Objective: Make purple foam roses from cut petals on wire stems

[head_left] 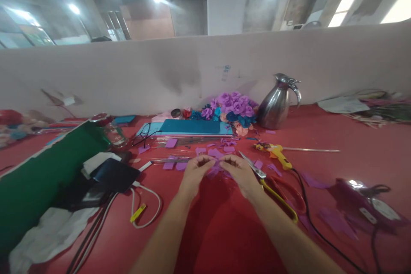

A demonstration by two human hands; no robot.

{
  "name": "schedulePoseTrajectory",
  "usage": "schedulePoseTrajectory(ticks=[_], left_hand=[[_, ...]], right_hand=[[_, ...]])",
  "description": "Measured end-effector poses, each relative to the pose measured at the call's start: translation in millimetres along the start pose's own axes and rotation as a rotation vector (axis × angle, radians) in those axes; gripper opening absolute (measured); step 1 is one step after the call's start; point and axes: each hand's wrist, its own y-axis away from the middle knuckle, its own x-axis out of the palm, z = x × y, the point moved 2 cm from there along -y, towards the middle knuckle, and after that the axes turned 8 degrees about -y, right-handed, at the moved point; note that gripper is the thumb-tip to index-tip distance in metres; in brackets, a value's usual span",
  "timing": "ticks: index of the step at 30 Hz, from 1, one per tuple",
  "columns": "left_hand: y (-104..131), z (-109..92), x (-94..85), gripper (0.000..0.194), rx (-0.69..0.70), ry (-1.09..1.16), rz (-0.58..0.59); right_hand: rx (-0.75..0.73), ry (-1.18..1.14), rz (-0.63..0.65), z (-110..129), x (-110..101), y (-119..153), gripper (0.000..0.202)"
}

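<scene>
My left hand (196,173) and my right hand (239,172) come close together over the red table (221,231), fingers pinched. Between their fingertips is a small piece of purple paper (217,163), held from both sides. More purple paper pieces (215,153) lie just beyond and beneath the fingers. Scissors (257,169) with yellow and red handles lie beside my right hand, partly hidden by my right forearm. Past the hands, purple paper flowers (236,103) are heaped with blue and peach ones.
A yellow glue gun (280,155) with a black cable and a metal jug (276,105) stand to the right. Blue sheets (192,126) lie behind. At left are a green board (41,184), a dark wallet-like object (117,174) and a white cable (157,201).
</scene>
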Motion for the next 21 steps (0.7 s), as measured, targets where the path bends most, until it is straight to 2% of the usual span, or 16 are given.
schedulePoseTrajectory(ticks=[5,9,13,16,19,21], left_hand=[[-0.2,0.8,-1.1,0.019,0.001,-0.033,-0.01],[-2.0,5.4,-2.4,0.02,-0.026,-0.027,0.004],[-3.0,5.4,-2.0,0.021,0.013,-0.1,0.051],[-5.0,4.7,-2.2,0.023,0.043,-0.179,0.079],[-7.0,6.3,-4.6,0.015,0.047,-0.234,0.066],[-7.6,6.5,-7.0,0.013,0.067,-0.232,0.026]], right_hand=[[-0.062,-0.045,-0.085,-1.6,-1.4,-1.6,0.02],[-0.031,-0.072,-0.046,-3.2,0.1,-2.1,0.025],[-0.1,0.104,-0.021,-2.6,3.5,-0.9,0.015],[-0.154,0.256,0.066,1.9,5.5,0.8,0.013],[-0.246,0.428,0.035,17.9,-13.8,-0.9,0.019],[-0.289,0.612,-0.092,34.6,-46.1,-5.3,0.021]])
